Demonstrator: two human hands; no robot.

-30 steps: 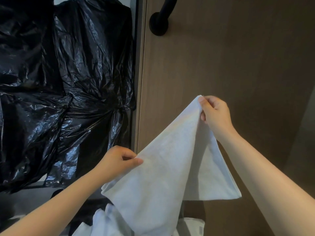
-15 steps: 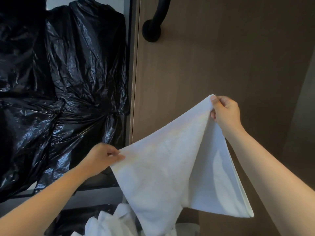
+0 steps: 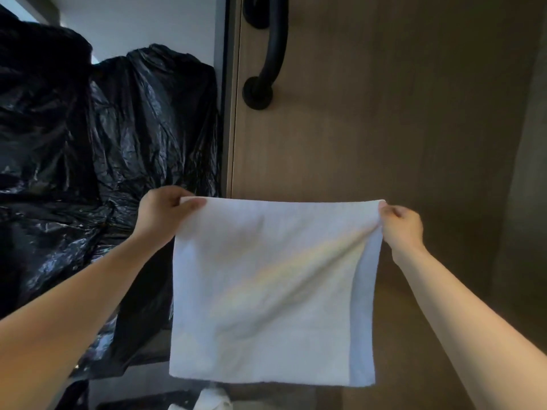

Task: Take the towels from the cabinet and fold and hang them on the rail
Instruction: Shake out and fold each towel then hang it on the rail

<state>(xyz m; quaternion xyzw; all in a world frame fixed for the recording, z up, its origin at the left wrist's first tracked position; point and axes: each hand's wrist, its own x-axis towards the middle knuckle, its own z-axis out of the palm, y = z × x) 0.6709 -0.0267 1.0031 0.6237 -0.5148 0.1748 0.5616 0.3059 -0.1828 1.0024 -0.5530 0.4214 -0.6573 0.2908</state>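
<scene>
Towel [image 3: 272, 291] spread flat between two hands, centre and lower centre of the frame. White and roughly square, it hangs from its top edge, which runs level from left of centre to right of centre. Its lower edge falls near the bottom of the frame. A second layer shows as a bluish strip down the right side, so the cloth is doubled.

Left hand [image 3: 165, 214], at the towel's upper left corner, pinches that corner with the thumb on the front face and the fingers curled behind. Right hand [image 3: 401, 226], at the upper right corner, grips it with curled fingers, drawing the cloth into a diagonal crease that runs toward the lower left. Both bare forearms enter from the bottom corners of the frame.

Behind the towel, a brown wood-grain panel [image 3: 384, 128] fills the right two thirds of the frame. A black bar [image 3: 273, 48] is fixed to it at upper centre by a round mount, its upper end cut off by the top edge. Crumpled black plastic bags [image 3: 103, 143] fill the left of the frame. A small piece of white cloth [image 3: 213, 400] shows at bottom centre, just under the towel's lower edge; whether it is another towel cannot be told.
</scene>
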